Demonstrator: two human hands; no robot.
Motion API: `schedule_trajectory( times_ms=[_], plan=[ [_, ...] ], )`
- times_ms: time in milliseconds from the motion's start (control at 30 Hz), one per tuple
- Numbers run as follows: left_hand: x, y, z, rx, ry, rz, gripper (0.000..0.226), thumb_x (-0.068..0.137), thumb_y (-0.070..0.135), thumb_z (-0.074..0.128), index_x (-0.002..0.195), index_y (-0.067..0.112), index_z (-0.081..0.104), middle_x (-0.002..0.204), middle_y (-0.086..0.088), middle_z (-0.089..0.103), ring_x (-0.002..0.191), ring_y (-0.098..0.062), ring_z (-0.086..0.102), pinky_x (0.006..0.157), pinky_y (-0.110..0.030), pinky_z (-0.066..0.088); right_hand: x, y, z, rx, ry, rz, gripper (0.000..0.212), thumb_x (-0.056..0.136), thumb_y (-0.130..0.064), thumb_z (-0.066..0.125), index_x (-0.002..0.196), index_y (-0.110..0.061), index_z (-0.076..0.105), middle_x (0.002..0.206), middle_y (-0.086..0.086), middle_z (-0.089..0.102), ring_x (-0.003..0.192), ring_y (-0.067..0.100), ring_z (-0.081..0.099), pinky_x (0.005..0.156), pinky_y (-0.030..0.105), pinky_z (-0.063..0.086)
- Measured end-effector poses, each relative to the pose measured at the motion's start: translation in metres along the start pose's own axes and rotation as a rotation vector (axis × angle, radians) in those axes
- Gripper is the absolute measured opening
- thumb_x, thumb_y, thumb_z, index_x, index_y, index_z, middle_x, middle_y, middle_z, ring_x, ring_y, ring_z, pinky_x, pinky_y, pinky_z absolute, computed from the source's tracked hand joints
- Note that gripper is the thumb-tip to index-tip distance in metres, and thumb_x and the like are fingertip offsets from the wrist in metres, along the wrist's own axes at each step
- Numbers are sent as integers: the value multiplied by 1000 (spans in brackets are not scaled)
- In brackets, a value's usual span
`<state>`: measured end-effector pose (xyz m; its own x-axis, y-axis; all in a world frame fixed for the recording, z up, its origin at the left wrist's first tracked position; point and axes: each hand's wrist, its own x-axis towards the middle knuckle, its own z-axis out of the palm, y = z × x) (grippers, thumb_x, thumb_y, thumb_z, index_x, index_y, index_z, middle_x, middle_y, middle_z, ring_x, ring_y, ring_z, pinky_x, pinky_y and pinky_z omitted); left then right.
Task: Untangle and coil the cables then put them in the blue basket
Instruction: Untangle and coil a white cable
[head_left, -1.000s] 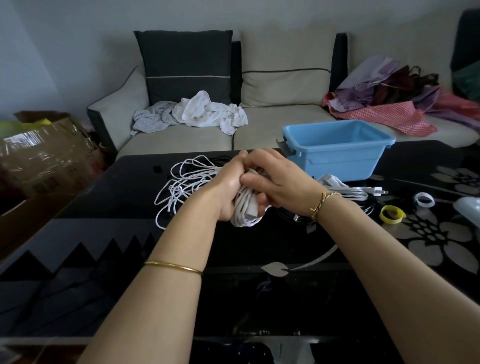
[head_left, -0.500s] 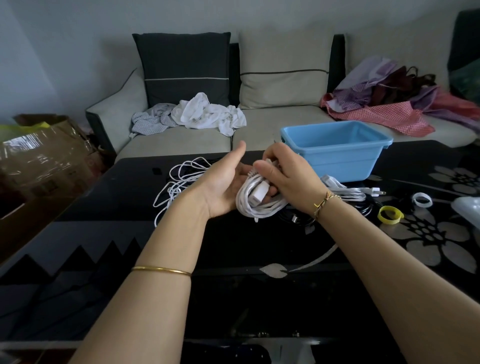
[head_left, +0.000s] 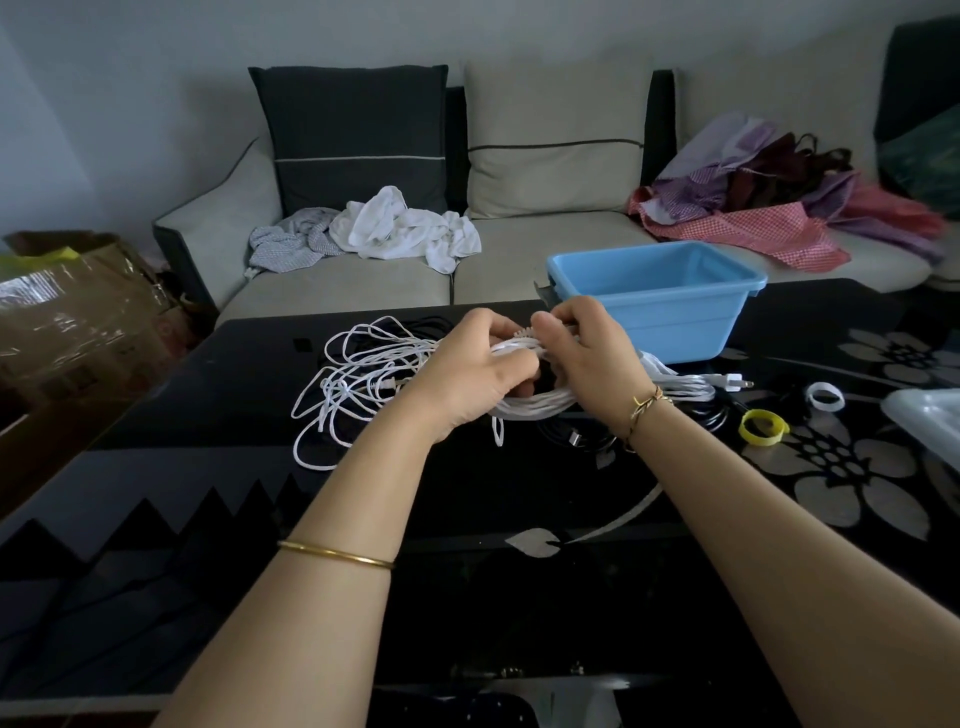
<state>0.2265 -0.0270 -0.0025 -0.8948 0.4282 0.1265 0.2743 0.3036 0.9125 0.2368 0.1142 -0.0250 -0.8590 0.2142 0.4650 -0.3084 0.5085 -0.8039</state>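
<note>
A: What fills the back of the room?

B: A grey sofa (head_left: 519, 260), with white laundry (head_left: 400, 228) heaped on its left seat and coloured fabrics (head_left: 769, 197) on its right. In front of it is a black glass table (head_left: 467, 493) with a flower pattern, and a taped cardboard box (head_left: 78, 317) stands off to the left.

A: And the blue basket?

B: The blue basket (head_left: 675, 322) sits at the table's far edge, right of centre, and nothing shows inside it.

A: Where are the cables?

B: A loose white cable tangle (head_left: 353, 374) sprawls on the table to the basket's left. The person holds a coiled white bundle (head_left: 540, 402) above the table, just in front of the basket.

A: How do the hands hold it?

B: The left hand (head_left: 467, 384) has its fingers curled round the coil's left side. The right hand (head_left: 587, 353) pinches the coil's top between thumb and fingers, at a ribbed end piece.

A: Anything smaller?

B: A black cable (head_left: 576, 436) lies under the right wrist. Another white cable's plug (head_left: 732, 382) points right, and beyond it lie a yellow ring (head_left: 762, 427) and a white ring (head_left: 824, 397), close together.
</note>
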Motion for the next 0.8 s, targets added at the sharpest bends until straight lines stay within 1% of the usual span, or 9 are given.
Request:
schedule_trajectory(
  times_ms=[100, 167, 267, 367, 467, 533, 600, 700, 800],
  plan=[
    [4, -1, 13, -46, 56, 39, 18, 87, 7, 56, 105, 13, 52, 79, 1, 66, 58, -2, 63, 63, -20, 50, 2, 6, -3, 31, 80, 54, 22, 92, -31, 57, 91, -9, 52, 76, -3, 54, 70, 15, 51, 65, 27, 40],
    [8, -2, 22, -79, 84, 53, 19, 88, 5, 55, 107, 9, 53, 75, 0, 64, 54, 1, 61, 58, -16, 50, 2, 10, -7, 44, 125, 81, 23, 91, -32, 58, 87, -10, 51, 73, -4, 52, 71, 18, 52, 66, 29, 42],
    [14, -2, 35, -120, 74, 103, 17, 88, 10, 65, 102, 7, 56, 78, 1, 64, 56, 1, 62, 57, -14, 50, 1, 18, -20, 60, 200, 143, 24, 92, -32, 56, 79, -13, 48, 68, -3, 52, 69, 19, 53, 66, 32, 44],
    [21, -1, 51, -157, 43, 136, 23, 87, 21, 68, 102, 7, 58, 82, 1, 65, 65, -4, 64, 63, -18, 49, -1, 26, -38, 43, 252, 164, 26, 92, -33, 55, 81, -10, 49, 68, -3, 51, 68, 17, 51, 64, 31, 43],
    [27, 3, 72, -266, -11, 98, 17, 89, 23, 66, 99, 11, 62, 78, 3, 67, 67, -8, 63, 69, -25, 49, -9, 33, -55, 24, 312, 178, 24, 92, -32, 55, 85, -9, 49, 72, -5, 49, 69, 14, 49, 66, 32, 45],
    [31, 7, 88, -387, -68, 67, 8, 93, 16, 59, 93, 10, 64, 72, 3, 67, 58, -6, 60, 63, -22, 48, -13, 38, -66, 24, 372, 187, 24, 92, -31, 55, 83, -10, 48, 71, -4, 49, 70, 16, 50, 66, 33, 45],
    [34, 13, 102, -466, -104, 15, 13, 95, 14, 55, 88, 9, 64, 73, 1, 65, 52, -3, 54, 56, -17, 45, -16, 42, -77, 18, 418, 193, 24, 92, -30, 54, 81, -10, 47, 70, -4, 48, 69, 15, 49, 66, 32, 43],
    [39, 22, 122, -532, -96, -91, 10, 85, 20, 65, 82, 10, 64, 76, -1, 64, 57, -4, 54, 47, -14, 40, -19, 51, -90, -19, 445, 211, 25, 92, -29, 55, 75, -15, 43, 68, -5, 47, 67, 14, 46, 62, 27, 40],
    [43, 25, 136, -461, -71, -84, 19, 77, 20, 76, 89, 8, 65, 67, 5, 64, 58, -2, 56, 45, -13, 37, -20, 60, -97, 35, 455, 257, 26, 91, -30, 56, 72, -20, 41, 72, -3, 50, 71, 17, 50, 68, 35, 45]
  ],
)
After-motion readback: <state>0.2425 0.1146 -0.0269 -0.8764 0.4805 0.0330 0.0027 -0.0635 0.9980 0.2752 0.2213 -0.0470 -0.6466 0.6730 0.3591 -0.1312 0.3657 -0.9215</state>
